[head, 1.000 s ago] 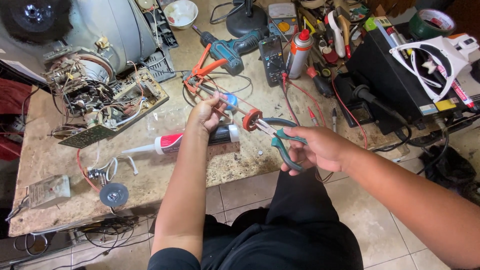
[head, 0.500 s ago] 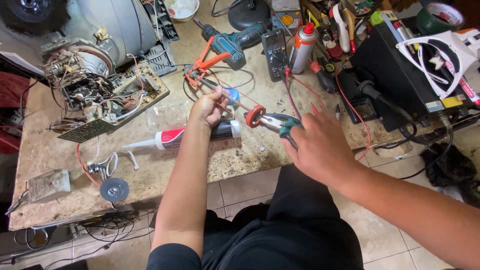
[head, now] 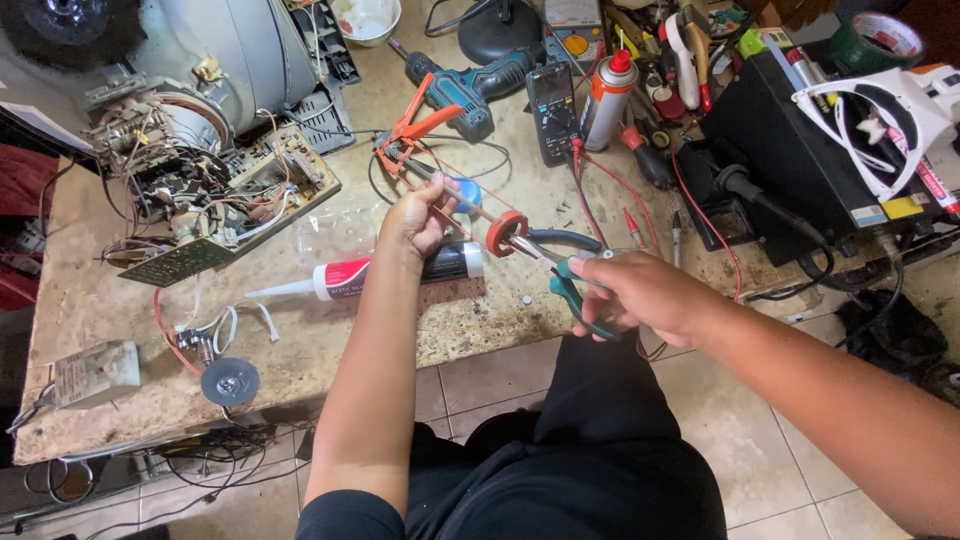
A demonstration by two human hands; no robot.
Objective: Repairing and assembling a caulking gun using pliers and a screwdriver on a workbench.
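My left hand [head: 415, 220] is raised over the workbench and pinches a thin rod or wire that runs to a red round cap [head: 505, 232]. My right hand [head: 640, 295] grips green-handled pliers [head: 572, 290]. Their jaws point up-left and meet the rod just beside the red cap. Whether the jaws clamp the rod I cannot tell. A small blue object [head: 466, 192] shows just behind my left fingers.
A sealant tube [head: 380, 272] lies on the stone bench [head: 130, 310] under my left wrist. Behind are orange clamp pliers [head: 415, 125], a cordless drill [head: 470, 90], a multimeter [head: 553, 100], a spray can [head: 610, 95], and a picture tube with circuit board [head: 230, 205]. A black box [head: 800, 150] stands right.
My right hand pushed the pliers up toward the red cap, then eased back slightly so the green handles show again. My left hand has stayed in place holding the rod.
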